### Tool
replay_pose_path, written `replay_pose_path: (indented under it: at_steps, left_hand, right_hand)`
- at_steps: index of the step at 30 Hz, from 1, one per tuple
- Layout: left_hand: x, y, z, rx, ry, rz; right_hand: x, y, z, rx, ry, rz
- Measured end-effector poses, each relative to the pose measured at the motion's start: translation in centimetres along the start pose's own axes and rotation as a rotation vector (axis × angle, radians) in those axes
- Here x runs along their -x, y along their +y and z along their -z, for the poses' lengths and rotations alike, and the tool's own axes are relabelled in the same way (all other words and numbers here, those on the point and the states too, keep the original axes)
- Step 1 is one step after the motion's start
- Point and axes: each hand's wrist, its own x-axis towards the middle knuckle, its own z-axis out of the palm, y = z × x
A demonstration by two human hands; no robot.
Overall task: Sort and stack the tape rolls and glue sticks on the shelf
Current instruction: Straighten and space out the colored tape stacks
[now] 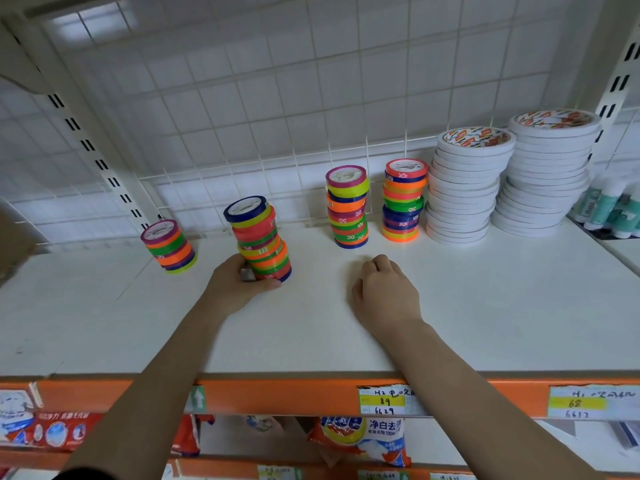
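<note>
Left hand [239, 284]: left of centre in the frame, fingers curled round the base of a leaning stack of coloured tape rolls [259, 239]; the thumb lies along the bottom roll at the front, the other fingers wrap behind and are mostly hidden.
Held stack: rests on the white shelf [485, 306], tilts toward the upper left, its rolls slipped out of line; a blue-edged roll sits on top.
Right hand [382, 292]: centre of the frame, knuckles up on the shelf surface, fingers tucked under into a loose fist, gripping nothing; apart from every stack.
Short coloured stack [169, 247]: left of the held stack, near the wire grid [277, 98] at the back, leaning.
Two upright coloured stacks: one [347, 207] above the right hand, another [403, 200] just beside it to the right.
White tape stacks: two tall piles [464, 188] and [547, 174] at the right, the rolls slightly fanned, touching each other.
Glue sticks [609, 206]: far right edge, blurred, behind the white piles.
Shelf edge: orange strip [277, 396] with handwritten price labels [382, 400] in the lower frame.
</note>
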Motion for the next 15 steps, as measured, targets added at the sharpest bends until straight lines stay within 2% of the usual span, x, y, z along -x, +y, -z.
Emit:
replay_pose_path:
  at_steps: [5, 12, 15]
  left_hand:
    - [0.1, -0.3, -0.1, -0.046, 0.029, -0.003]
    - [0.1, 0.7, 0.3, 0.019, -0.098, -0.01]
    - [0.4, 0.5, 0.2, 0.001, -0.04, 0.029]
  right_hand:
    - [0.0, -0.1, 0.0, -0.001, -0.001, -0.004]
    - [0.1, -0.1, 0.0, 0.004, 0.002, -0.005]
    - [0.1, -0.1, 0.0, 0.001, 0.0, -0.01]
